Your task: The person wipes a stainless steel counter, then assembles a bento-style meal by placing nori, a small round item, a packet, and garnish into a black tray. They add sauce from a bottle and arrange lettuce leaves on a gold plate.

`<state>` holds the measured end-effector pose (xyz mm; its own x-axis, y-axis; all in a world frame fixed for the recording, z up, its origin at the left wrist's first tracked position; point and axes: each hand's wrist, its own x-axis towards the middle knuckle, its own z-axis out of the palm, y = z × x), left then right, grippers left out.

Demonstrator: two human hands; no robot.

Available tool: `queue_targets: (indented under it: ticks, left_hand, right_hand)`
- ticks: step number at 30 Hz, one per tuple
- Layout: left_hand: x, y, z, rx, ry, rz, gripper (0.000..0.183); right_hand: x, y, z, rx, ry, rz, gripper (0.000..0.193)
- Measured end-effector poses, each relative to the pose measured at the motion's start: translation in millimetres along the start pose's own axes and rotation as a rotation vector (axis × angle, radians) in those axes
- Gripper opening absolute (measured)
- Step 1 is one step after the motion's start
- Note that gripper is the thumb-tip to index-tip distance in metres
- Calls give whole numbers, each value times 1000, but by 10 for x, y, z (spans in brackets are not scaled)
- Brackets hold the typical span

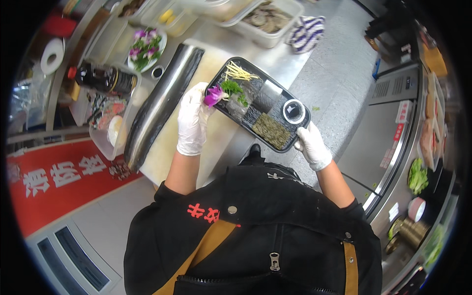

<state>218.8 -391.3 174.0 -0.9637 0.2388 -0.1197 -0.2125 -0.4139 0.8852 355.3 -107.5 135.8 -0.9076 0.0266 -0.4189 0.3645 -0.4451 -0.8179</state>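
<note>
Between my two gloved hands is a black rectangular tray (pixel 265 111), raised above the counter's edge and slanting down to the right. My left hand (pixel 192 120) is closed on its left end, beside a purple flower (pixel 213 96). At the opposite corner my right hand (pixel 313 147) grips the rim, thumb on top. The tray carries thin pale yellow strips (pixel 239 72), a curly green sprig (pixel 230 87), dark glossy flat pieces (pixel 266 96), a green-brown textured slab (pixel 271 132) and a small round white-rimmed cup (pixel 294 111). What the glossy pieces are, I cannot tell.
A long roll of dark shiny film (pixel 164 101) lies on a pale cutting board (pixel 167 152). Behind are a plate of flowers and leaves (pixel 146 48), plastic food tubs (pixel 270 22) and a striped cloth (pixel 307 34). A dark bottle (pixel 104 78) stands left; a steel cabinet (pixel 378 132) is right.
</note>
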Motion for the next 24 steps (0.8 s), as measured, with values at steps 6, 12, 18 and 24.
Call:
queue_targets:
  ticks: [6,12,18,24]
  left_hand:
    - [374,247,165,-8,-196,-101,43]
    - [1013,428,485,68,-654,-195,53]
    - [1421,487,1420,76,-1023,-483,37]
    - [1399,21,2014,-16,-1432,-731,39]
  right_hand:
    - [-508,5,290,64,223,-89,50]
    - [-1003,-94,862,105,461,-353,62]
    - [-1291,-243,1450,358,757,-432,44]
    - [-1160,203,2165,537,1152,-844,47]
